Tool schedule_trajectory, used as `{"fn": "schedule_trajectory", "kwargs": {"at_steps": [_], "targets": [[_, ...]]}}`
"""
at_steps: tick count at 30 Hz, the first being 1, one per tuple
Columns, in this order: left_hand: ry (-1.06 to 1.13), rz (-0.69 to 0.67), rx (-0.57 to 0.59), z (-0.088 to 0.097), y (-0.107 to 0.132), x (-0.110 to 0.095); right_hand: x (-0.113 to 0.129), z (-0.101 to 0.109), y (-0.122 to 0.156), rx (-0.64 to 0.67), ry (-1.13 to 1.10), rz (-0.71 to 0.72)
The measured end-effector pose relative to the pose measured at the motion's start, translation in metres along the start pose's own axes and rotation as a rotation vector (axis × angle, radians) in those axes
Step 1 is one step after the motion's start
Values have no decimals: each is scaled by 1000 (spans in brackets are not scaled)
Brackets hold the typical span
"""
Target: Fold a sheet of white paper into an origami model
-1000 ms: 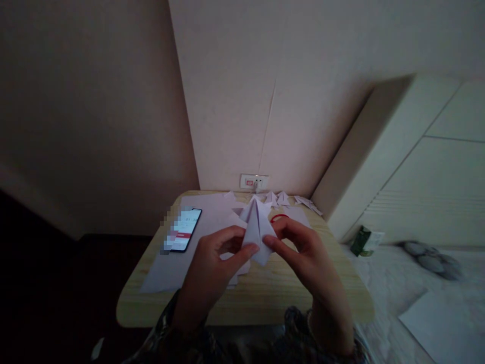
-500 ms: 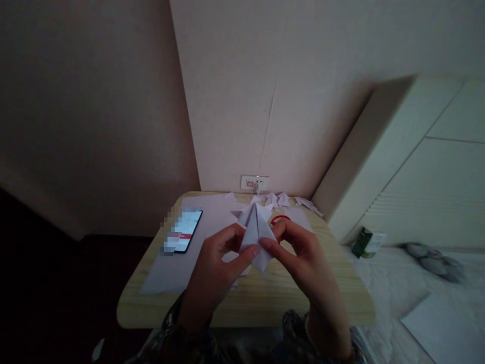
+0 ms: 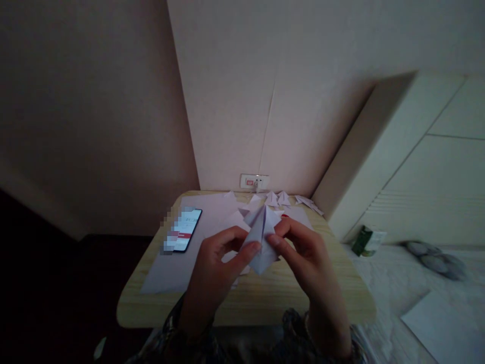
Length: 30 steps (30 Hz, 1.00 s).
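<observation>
Over a wooden table (image 3: 273, 301), left hand (image 3: 219, 260) and right hand (image 3: 305, 253) pinch folded paper (image 3: 262, 261); green pack (image 3: 362, 241), contents hidden.

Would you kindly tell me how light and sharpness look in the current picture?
Head view: dim, near-black at lower left; the phone screen brightest, its left side pixelated; head view: centre crease on the folded paper readable, the grey item at right blurred.

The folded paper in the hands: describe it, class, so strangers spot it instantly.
Find the wooden table by the wall. Over its middle, left hand and right hand pinch a white folded paper; unlike the folded pieces behind, it is held.
</observation>
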<state>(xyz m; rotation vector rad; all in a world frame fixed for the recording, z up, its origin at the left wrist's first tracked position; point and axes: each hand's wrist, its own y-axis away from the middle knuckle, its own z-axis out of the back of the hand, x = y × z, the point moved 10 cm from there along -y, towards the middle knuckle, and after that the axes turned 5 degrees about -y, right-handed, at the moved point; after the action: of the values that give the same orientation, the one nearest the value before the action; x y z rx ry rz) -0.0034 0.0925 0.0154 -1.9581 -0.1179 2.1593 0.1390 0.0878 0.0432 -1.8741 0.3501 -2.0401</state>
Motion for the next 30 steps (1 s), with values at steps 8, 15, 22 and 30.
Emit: {"fn": "schedule_trajectory", "kwargs": {"at_steps": [8,15,22,30], "targets": [[15,26,-53,2,2,-6,-2,1,0,-11,15,-15],[57,15,-106,8,2,-6,-5,-5,1,75,45,-42],[150,132,32,-3,-1,15,-3,-4,1,50,83,-20],[107,137,-90,7,2,11,-2,-6,1,104,3,-12]]}}
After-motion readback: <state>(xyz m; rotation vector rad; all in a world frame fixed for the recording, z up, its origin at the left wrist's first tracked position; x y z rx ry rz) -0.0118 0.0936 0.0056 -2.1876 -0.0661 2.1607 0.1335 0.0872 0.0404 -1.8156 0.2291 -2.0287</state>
